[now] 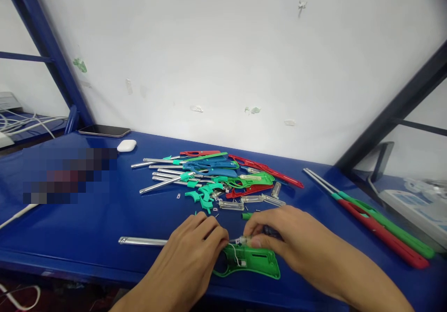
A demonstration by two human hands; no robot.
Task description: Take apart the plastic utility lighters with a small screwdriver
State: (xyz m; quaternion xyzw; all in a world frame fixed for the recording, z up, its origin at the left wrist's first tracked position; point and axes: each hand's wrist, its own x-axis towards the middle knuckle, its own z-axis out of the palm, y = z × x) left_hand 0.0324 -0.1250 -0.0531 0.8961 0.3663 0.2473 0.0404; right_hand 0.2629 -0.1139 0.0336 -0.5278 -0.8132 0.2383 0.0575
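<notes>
Green casing (261,264) — blurred pale-blue label (408,199), right

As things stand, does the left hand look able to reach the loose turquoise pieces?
Probably yes: the loose turquoise pieces lie just beyond the left hand, with nothing large between, though it is at the green shell.

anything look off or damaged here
The white wall is marred by torn-looking patches, most plainly near the top, right of centre, breaking its plain surface. The green casing in the foreground lies open, with a white wire exposed.
</notes>
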